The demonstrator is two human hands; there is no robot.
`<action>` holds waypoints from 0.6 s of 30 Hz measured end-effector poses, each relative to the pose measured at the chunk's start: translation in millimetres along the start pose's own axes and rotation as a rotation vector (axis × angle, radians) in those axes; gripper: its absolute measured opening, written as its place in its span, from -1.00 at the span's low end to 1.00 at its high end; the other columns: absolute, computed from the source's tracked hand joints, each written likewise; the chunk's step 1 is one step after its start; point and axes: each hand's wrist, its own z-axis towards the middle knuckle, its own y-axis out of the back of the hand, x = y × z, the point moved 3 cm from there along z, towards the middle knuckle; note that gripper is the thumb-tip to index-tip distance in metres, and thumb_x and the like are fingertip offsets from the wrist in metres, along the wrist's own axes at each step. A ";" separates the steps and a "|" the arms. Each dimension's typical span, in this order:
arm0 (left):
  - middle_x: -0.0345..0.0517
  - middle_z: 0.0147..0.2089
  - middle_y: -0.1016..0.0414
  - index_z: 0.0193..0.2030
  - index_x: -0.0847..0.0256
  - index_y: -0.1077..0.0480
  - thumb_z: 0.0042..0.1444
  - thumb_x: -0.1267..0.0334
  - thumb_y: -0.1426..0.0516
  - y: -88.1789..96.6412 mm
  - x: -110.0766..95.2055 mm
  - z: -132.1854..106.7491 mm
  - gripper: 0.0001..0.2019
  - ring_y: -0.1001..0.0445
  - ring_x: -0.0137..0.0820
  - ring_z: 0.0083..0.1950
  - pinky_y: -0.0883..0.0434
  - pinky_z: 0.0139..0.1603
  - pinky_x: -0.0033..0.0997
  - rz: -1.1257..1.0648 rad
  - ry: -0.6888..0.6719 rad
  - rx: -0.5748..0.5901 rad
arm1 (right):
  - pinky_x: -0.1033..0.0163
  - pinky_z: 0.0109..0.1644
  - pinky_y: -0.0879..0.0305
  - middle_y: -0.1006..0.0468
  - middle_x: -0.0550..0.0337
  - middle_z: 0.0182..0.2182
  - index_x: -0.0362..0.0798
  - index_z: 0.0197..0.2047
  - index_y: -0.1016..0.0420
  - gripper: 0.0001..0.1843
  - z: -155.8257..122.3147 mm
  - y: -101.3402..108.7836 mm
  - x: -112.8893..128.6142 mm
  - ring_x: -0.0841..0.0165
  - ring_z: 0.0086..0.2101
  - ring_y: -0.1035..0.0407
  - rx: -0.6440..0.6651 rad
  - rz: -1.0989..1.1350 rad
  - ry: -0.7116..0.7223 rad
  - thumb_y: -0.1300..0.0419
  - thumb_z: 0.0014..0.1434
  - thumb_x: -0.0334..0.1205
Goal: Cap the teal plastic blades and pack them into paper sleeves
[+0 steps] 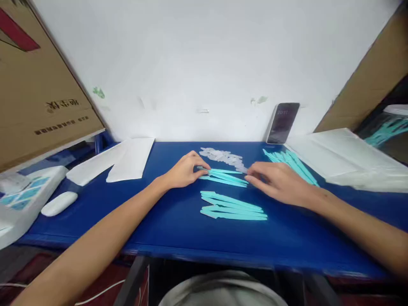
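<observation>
My left hand [186, 170] pinches the broad end of a slim turquoise eyebrow razor [225, 171] at the back of a small bunch. Opposite it, my right hand [276, 180] has thumb and forefinger closed at a small translucent cap [241, 169], near the razors' thin ends. Just behind both hands lies a loose heap of translucent caps [221, 156]. Closer to me, several more turquoise razors [234, 206] rest in two small groups, broad ends to the left. A further pile of razors [291, 163] lies beyond my right hand, partly covered by it.
A phone [283, 123] leans against the white wall. Clear plastic bags [353, 161] lie at the right, white sheets [130, 159] at the left. On the blue table [172, 231], a white oval case [59, 203] sits beside a white tray [52, 182]. Cardboard [44, 85] stands at left.
</observation>
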 end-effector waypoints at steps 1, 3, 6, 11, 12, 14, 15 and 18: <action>-0.12 -0.10 -0.61 -0.09 0.13 -0.57 0.27 0.17 -0.18 0.0 0.6 0.0 -0.81 -0.37 -0.24 0.04 -0.37 0.09 -0.22 0.012 -0.006 -0.016 | 0.25 -0.33 -0.12 -0.52 0.19 -0.40 -0.04 -0.25 -0.47 -0.69 -2.0 0.2 3.7 0.38 -0.45 -0.35 0.049 0.020 0.039 -0.02 0.39 -0.06; -0.08 0.02 -0.57 -0.01 0.13 -0.55 0.29 0.14 -0.15 -0.3 1.8 -0.1 -0.76 -0.35 -0.22 0.11 -0.33 0.17 -0.17 0.034 -0.010 -0.031 | 0.26 -0.34 -0.11 -0.50 0.21 -0.43 -0.04 -0.26 -0.48 -0.72 -5.7 0.2 10.9 0.40 -0.47 -0.33 0.135 0.059 0.101 -0.08 0.35 -0.05; -0.02 0.20 -0.46 0.15 0.14 -0.47 0.34 0.08 -0.08 -1.8 3.2 -0.4 -0.65 -0.29 -0.18 0.24 -0.26 0.28 -0.07 0.057 0.001 -0.015 | 0.27 -0.37 -0.12 -0.51 0.21 -0.41 -0.03 -0.22 -0.50 -0.73 -8.7 -2.2 20.7 0.40 -0.47 -0.32 0.239 0.116 0.153 -0.15 0.31 -0.01; 0.04 0.38 -0.27 0.27 0.07 -0.40 0.41 -0.01 0.07 -8.8 7.3 -1.3 -0.55 -0.13 -0.05 0.39 -0.15 0.34 0.15 0.087 0.078 0.131 | 0.27 -0.36 -0.15 -0.54 0.17 -0.34 -0.01 -0.16 -0.55 -0.73 -7.4 -8.5 25.7 0.38 -0.43 -0.34 0.305 0.173 0.143 -0.13 0.32 -0.03; 0.04 0.38 -0.27 0.26 0.05 -0.41 0.41 -0.02 0.08 -9.9 8.2 -1.5 -0.55 -0.13 -0.04 0.40 -0.14 0.34 0.16 0.090 0.083 0.148 | 0.27 -0.35 -0.16 -0.54 0.17 -0.33 0.00 -0.16 -0.56 -0.73 -6.8 -9.3 24.7 0.38 -0.42 -0.35 0.310 0.178 0.131 -0.12 0.33 -0.04; 0.06 0.35 -0.29 0.23 0.04 -0.44 0.41 -0.01 0.08 -11.0 9.8 -1.7 -0.56 -0.15 -0.05 0.39 -0.16 0.33 0.14 0.092 0.075 0.151 | 0.27 -0.33 -0.18 -0.53 0.17 -0.34 0.01 -0.16 -0.56 -0.74 -5.8 -10.1 21.8 0.37 -0.40 -0.35 0.316 0.184 0.102 -0.09 0.35 -0.07; 0.07 0.33 -0.30 0.22 0.04 -0.45 0.41 0.00 0.08 -11.1 10.6 -1.8 -0.57 -0.16 -0.06 0.38 -0.17 0.33 0.12 0.093 0.070 0.143 | 0.27 -0.32 -0.18 -0.52 0.17 -0.34 0.01 -0.17 -0.55 -0.73 -5.5 -10.1 20.3 0.37 -0.40 -0.35 0.318 0.187 0.086 -0.08 0.35 -0.07; 0.07 0.30 -0.33 0.18 0.05 -0.47 0.41 0.00 0.06 -11.0 12.5 -2.2 -0.58 -0.20 -0.07 0.35 -0.19 0.31 0.10 0.093 0.065 0.124 | 0.27 -0.33 -0.18 -0.49 0.18 -0.36 0.00 -0.20 -0.50 -0.75 -5.2 -9.3 16.2 0.36 -0.40 -0.33 0.326 0.201 0.041 -0.08 0.34 -0.06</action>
